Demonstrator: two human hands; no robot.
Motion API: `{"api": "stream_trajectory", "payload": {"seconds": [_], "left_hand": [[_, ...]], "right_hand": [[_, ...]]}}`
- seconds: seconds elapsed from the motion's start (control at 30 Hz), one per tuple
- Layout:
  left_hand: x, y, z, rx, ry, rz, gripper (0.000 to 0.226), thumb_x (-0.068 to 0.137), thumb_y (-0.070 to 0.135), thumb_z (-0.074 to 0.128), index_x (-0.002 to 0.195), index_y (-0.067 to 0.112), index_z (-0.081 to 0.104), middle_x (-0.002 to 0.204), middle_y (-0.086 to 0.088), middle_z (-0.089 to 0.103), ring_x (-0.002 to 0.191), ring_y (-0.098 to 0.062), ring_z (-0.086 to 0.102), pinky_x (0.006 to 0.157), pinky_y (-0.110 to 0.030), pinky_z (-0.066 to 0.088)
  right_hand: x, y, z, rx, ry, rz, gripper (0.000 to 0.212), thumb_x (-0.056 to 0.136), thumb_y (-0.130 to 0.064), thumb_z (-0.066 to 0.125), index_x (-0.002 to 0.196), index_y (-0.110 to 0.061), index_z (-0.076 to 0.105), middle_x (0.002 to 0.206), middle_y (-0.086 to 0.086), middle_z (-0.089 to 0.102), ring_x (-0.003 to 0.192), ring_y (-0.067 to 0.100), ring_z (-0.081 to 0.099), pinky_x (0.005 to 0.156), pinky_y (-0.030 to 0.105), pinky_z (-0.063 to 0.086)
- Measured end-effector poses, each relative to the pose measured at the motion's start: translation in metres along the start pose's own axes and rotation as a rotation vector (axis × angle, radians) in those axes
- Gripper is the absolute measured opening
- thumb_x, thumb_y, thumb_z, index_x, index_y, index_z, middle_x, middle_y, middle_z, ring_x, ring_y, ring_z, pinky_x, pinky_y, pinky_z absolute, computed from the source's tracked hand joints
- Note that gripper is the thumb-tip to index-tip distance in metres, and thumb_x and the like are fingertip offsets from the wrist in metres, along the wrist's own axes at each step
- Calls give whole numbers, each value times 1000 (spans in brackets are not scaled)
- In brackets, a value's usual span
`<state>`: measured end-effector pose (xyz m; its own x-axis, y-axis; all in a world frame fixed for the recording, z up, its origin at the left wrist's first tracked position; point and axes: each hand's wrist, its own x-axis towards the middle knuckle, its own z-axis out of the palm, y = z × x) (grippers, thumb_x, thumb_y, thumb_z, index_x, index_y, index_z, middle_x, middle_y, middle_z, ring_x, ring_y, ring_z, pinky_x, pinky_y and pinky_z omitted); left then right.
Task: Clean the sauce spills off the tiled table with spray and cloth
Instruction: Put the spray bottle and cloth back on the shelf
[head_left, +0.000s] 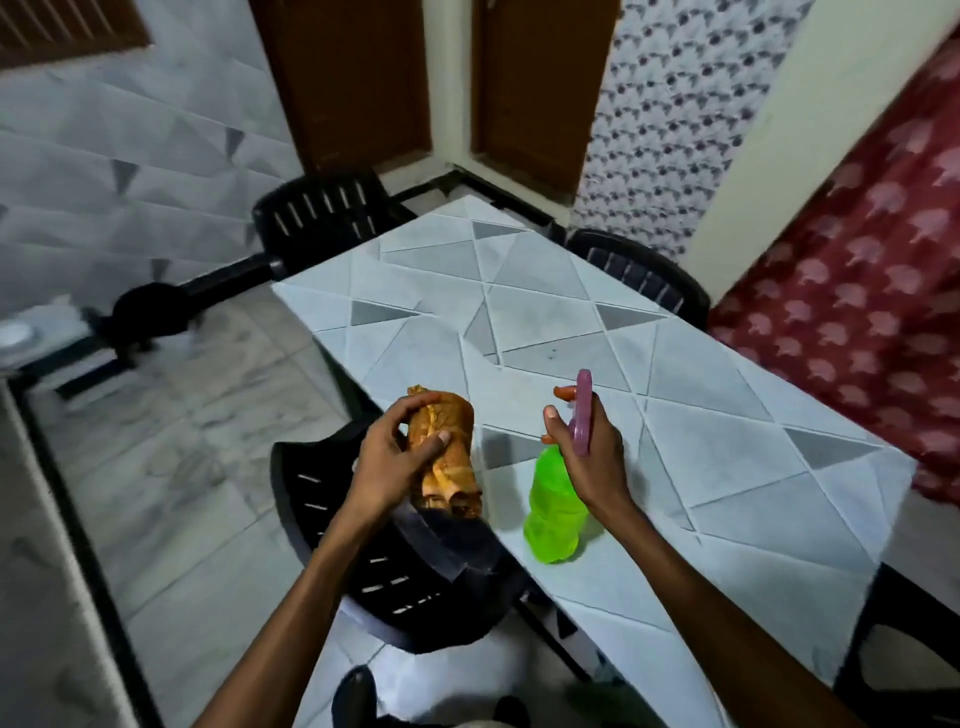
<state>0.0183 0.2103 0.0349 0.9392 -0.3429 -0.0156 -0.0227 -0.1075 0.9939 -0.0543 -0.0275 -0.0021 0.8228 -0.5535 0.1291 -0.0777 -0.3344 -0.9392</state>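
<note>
Spray bottle (553, 509), green translucent body with a pink trigger head (583, 410) and an orange nozzle pointing away from the person; held at the neck by the right hand (589, 457), fingers curled round it, over the near part of the tiled table (727, 415). Whether its base touches the tiles cannot be told. Cloth (447, 452), orange-brown, bunched into a rough roll; gripped by the left hand (392, 457), thumb across the top, just left of the bottle at the table's near-left edge. Table surface: pale tiles in a triangle pattern with grey insets; a few faint dark specks on a tile beyond the hands, no distinct sauce patch legible in this view. Progress, as a judgement: both tools are in hand, the cloth is off the tiles, and no wet sheen or wiped streak shows, so spraying and wiping appear to remain. Surroundings: black slatted chair (395, 561) tucked below the hands, two more at the far end, brown doors (535, 88), red patterned fabric (857, 312) at right.
</note>
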Motion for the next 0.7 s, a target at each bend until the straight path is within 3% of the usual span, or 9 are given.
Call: {"api": "stream_trajectory", "payload": {"seconds": [0.17, 0.27, 0.33, 0.47, 0.53, 0.63, 0.7], "left_hand": [[-2, -4, -83, 9, 187, 16, 42, 84, 9, 77, 121, 26, 66, 122, 9, 66, 103, -21, 69, 83, -37, 60], [-3, -6, -144, -20, 299, 2, 42, 84, 6, 75, 122, 20, 65, 120, 5, 64, 94, -9, 70, 75, -31, 61], [-2, -8, -195, -33, 356, -11, 42, 85, 8, 75, 122, 23, 65, 120, 9, 62, 89, -4, 70, 70, -27, 60], [7, -14, -306, -16, 431, -25, 40, 85, 14, 77, 119, 32, 66, 120, 15, 61, 104, -16, 67, 79, -40, 60], [15, -14, -350, -25, 467, -27, 40, 85, 13, 76, 119, 31, 65, 119, 12, 61, 99, -15, 69, 77, -42, 61], [30, -11, -428, -27, 502, 3, 40, 85, 13, 76, 120, 31, 65, 119, 12, 62, 92, -9, 70, 71, -34, 61], [41, -10, -467, -33, 525, 7, 40, 86, 12, 75, 121, 29, 64, 118, 15, 62, 92, -7, 70, 71, -29, 60]], "right_hand": [[3, -40, 89, 10, -189, -74, 34, 83, -67, 59, 111, -50, 52, 117, -32, 58, 96, 20, 70, 92, 53, 53], [6, -66, 152, 29, -275, -96, 37, 81, -68, 61, 112, -51, 53, 119, -31, 59, 99, 20, 70, 92, 52, 55], [8, -88, 200, 40, -323, -117, 41, 80, -65, 62, 114, -44, 55, 118, -27, 61, 99, 20, 70, 92, 52, 54], [13, -140, 298, 63, -393, -117, 49, 79, -59, 63, 119, -32, 58, 117, -19, 65, 79, 16, 75, 90, 53, 54], [19, -161, 340, 100, -420, -113, 56, 79, -54, 66, 125, -24, 58, 116, -17, 66, 74, 16, 74, 87, 55, 55], [28, -198, 418, 151, -463, -122, 66, 79, -49, 68, 134, -16, 54, 118, -8, 66, 72, 20, 74, 85, 56, 57], [35, -217, 457, 166, -490, -133, 57, 79, -48, 69, 128, -21, 57, 116, -8, 65, 72, 19, 74, 84, 57, 57]]}}
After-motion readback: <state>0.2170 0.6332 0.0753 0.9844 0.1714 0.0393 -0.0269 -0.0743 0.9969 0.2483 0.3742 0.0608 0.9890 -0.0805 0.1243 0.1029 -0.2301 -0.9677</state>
